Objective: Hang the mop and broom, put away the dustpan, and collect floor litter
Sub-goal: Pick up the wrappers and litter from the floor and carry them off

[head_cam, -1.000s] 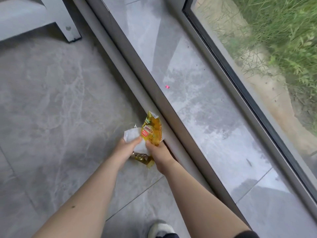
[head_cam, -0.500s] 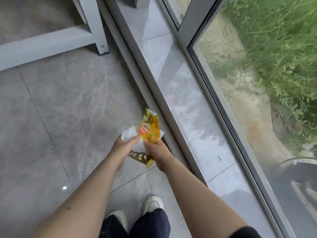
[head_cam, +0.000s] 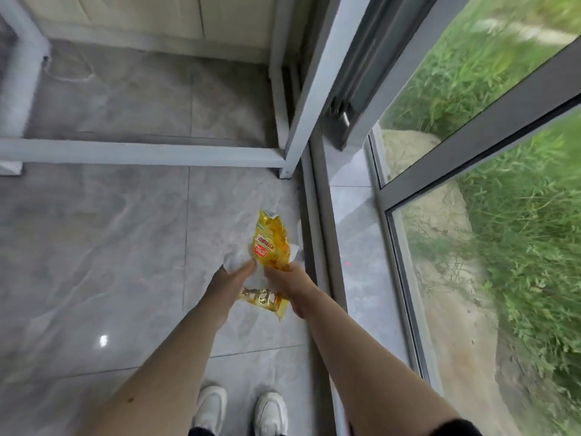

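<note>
Head view looks down on a yellow snack wrapper point(head_cam: 272, 243) held up above the floor, its upper half standing between both hands and a second glossy yellow-gold piece point(head_cam: 267, 298) hanging below them. Crumpled white paper point(head_cam: 239, 258) sits bunched behind the wrapper. The left hand point(head_cam: 231, 278) has its fingers curled onto the paper, and the right hand point(head_cam: 290, 276) has its fingers clamped on the wrapper's lower edge. A red label with white characters sits on the wrapper's front, too small to read. Below lies a grey marble-look tile floor point(head_cam: 94, 247) with pale grout lines and a bright glint of light. White shoes point(head_cam: 242, 410) stand at the bottom edge. A pale metal frame point(head_cam: 141, 151) crosses the floor ahead. To the right runs a grey sliding-door track point(head_cam: 320, 221), then glass panes point(head_cam: 471, 247) showing sandy ground and green grass outside.
</note>
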Available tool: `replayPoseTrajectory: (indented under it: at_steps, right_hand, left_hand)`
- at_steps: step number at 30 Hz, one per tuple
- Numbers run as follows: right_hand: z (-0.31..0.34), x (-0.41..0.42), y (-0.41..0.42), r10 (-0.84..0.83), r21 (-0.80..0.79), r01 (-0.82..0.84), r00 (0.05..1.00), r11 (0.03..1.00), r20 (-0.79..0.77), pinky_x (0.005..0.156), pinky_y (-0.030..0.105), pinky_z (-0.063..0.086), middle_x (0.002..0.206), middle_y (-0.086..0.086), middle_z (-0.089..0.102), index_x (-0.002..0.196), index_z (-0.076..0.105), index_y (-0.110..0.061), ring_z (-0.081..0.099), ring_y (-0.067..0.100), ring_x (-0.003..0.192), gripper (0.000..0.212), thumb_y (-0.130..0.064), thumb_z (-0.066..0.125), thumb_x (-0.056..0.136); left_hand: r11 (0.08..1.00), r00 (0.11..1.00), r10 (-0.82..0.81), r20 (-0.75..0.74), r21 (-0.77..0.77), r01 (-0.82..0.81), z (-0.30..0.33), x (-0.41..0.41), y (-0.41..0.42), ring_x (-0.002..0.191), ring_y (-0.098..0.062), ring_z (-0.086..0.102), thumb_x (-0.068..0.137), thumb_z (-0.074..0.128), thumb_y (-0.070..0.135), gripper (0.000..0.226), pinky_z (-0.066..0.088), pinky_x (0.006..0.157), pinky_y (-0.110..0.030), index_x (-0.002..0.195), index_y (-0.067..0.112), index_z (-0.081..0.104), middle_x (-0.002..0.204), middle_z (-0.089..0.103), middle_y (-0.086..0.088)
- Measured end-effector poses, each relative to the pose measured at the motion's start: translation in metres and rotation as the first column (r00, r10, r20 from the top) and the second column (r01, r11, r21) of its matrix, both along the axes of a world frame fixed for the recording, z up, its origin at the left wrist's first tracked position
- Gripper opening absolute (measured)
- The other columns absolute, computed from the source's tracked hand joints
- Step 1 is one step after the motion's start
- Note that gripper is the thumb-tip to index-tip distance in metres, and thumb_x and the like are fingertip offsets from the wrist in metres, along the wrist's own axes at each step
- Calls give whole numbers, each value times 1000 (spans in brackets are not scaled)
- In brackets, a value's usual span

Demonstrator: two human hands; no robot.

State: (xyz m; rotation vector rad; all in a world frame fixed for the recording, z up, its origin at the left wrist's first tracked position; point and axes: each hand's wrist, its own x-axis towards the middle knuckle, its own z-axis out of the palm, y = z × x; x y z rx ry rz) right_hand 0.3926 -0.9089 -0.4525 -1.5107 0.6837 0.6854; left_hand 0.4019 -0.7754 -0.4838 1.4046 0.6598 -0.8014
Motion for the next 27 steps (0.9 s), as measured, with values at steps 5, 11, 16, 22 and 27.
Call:
replayPoseTrajectory:
  at_steps: [5,11,16,22,27]
  right_hand:
    - [42,4,62,153,26,-153,988,988,22,102,44,47,123,24,63,120,60,0,62,35,110,29,-5,51,92]
    - [72,-5,164,418,28,-420,907,907,59,87,39,49,107,16,66,103,68,-7,60,25,98,19,-8,53,91]
    - [81,-31,262,574,-41,-573,819,819,16,73,35,29,97,4,44,117,57,7,38,18,92,35,-13,54,88]
    - [93,-93,390,707,-66,-704,707,707,21,78,37,41,102,20,63,114,64,-7,59,39,111,27,-14,55,90]
    - [108,-171,514,798,-45,-797,602,602,21,103,54,45,126,26,60,121,60,-4,55,39,121,32,-12,56,90]
  left_hand:
    - [989,989,146,34,-35,-144,41,-20,69,108,-32,65,76,71,46,56,47,102,-49,123,17,60,116,69,-11]
    - [926,922,375,100,7,-378,85,-63,166,94,-20,64,82,69,39,25,47,86,-32,101,23,64,104,69,-1]
    - [843,837,528,146,27,-537,108,-116,250,95,-18,64,83,66,43,43,47,95,-35,117,17,57,108,65,2]
    - [760,750,642,158,-2,-650,119,-202,362,94,-17,67,82,63,52,60,43,99,-38,132,22,52,127,63,-2]
    - [650,644,753,135,-5,-760,132,-292,469,105,-28,67,79,67,50,64,42,106,-48,131,17,52,125,64,-4]
